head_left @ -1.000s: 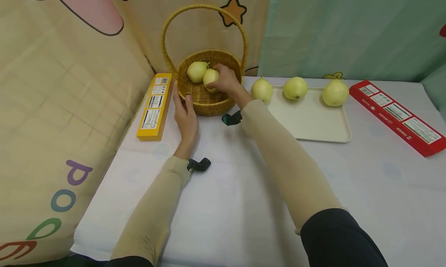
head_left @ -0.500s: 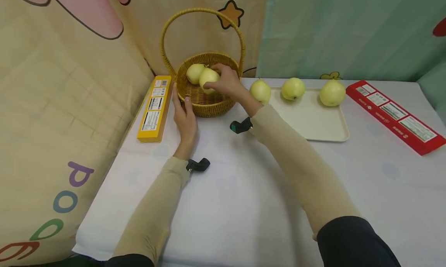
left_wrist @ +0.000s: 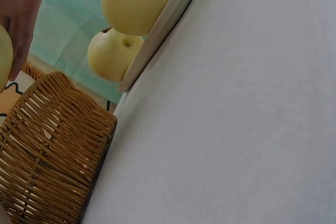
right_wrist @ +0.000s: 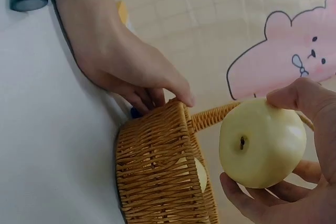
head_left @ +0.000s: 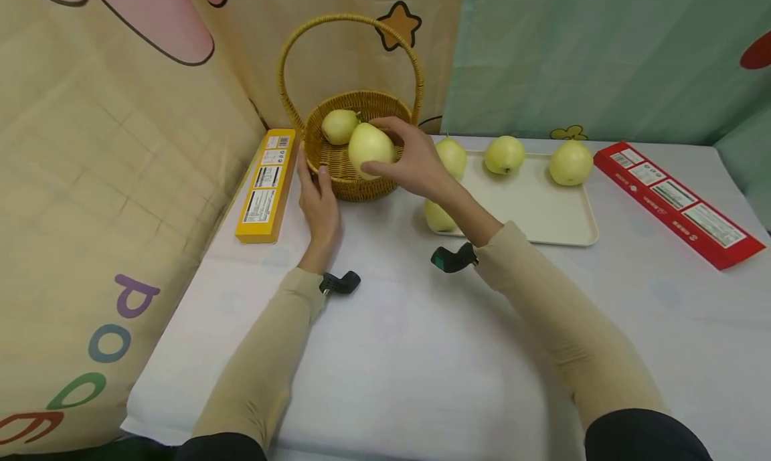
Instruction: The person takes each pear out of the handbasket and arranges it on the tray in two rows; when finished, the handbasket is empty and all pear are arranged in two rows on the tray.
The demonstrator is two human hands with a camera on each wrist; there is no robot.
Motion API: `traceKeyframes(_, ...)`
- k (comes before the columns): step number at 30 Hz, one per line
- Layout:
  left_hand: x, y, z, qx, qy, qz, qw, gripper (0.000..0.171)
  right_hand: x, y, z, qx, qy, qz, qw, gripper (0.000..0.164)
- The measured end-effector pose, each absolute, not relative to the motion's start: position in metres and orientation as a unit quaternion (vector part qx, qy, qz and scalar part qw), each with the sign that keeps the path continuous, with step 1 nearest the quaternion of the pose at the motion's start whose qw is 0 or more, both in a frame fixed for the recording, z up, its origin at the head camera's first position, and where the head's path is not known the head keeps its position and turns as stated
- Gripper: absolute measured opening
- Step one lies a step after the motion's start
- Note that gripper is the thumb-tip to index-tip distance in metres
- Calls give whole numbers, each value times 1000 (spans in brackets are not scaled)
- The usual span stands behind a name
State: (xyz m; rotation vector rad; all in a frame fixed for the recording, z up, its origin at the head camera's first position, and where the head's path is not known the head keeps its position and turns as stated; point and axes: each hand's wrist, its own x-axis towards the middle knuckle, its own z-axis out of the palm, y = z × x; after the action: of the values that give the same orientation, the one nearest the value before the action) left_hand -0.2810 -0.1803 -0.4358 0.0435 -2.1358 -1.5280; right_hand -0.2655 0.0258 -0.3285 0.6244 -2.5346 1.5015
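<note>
My right hand (head_left: 415,156) holds a pale yellow-green pear (head_left: 369,148) above the front part of the wicker basket (head_left: 361,190), thumb and fingers on opposite sides of it. The right wrist view shows the base of this pear (right_wrist: 257,145) facing the camera. Another pear (head_left: 339,126) lies inside the basket. My left hand (head_left: 319,207) grips the basket's left side; in the right wrist view the left thumb (right_wrist: 178,88) hooks at the rim with the fingers against the outer wall. The tall handle (head_left: 349,18) arches over the basket.
A cream tray (head_left: 536,213) right of the basket bears several pears (head_left: 504,155), one partly behind my right wrist. A yellow box (head_left: 265,187) lies left of the basket, a red box (head_left: 677,203) right of the tray. Printed curtains (head_left: 542,53) hang close behind the table.
My right hand has lifted the pear from beside the other one, up and toward me and slightly right. My left hand stays on the basket. A pear at the tray's near-left corner now shows.
</note>
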Motion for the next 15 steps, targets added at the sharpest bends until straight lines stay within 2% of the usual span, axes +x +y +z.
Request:
traceKeyframes(7, -280, -182, -435, 24, -783, -567, 254, 60, -235, 49, -329, 188, -828, 525, 63, 69)
traceKeyframes(15, -281, -180, -437, 8, -779, -569, 264, 60, -200, 97, -346, 162, -823, 539, 81, 71)
